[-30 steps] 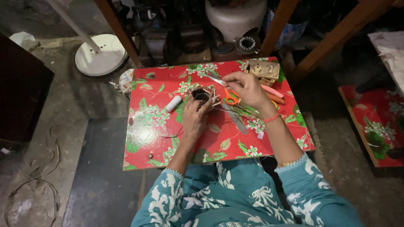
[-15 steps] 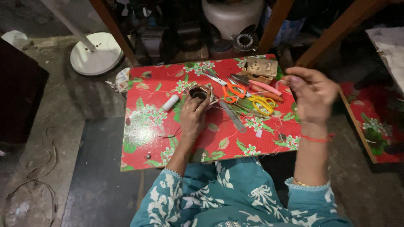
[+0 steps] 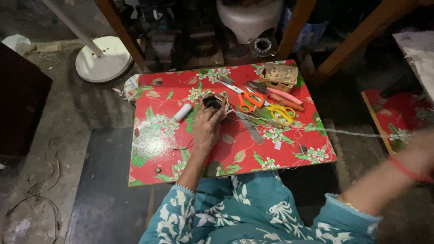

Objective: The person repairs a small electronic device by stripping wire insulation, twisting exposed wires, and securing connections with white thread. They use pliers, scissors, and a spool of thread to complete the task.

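Centre of frame: left hand [image 3: 205,131] closed around a small dark coil [image 3: 212,103] on the red floral table [image 3: 153,149] | right hand [image 3: 418,144] blurred at right edge, grip unreadable, thin thread [image 3: 348,132] drawn taut from coil | winding looks midway; orange scissors [image 3: 246,100] lie unused.

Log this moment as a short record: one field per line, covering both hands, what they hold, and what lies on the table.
left hand: on the table, fingers gripping a small round coil-like part
right hand: blurred, off the table's right edge, drawing out a thin pale thread; its grip is not clear
table: low, covered in red floral cloth
scissors: orange-handled pair, yellow-handled pair
white roll: lying left of the coil-like part
wooden block: at the far edge, with holes
floor: white round stand base beyond the table
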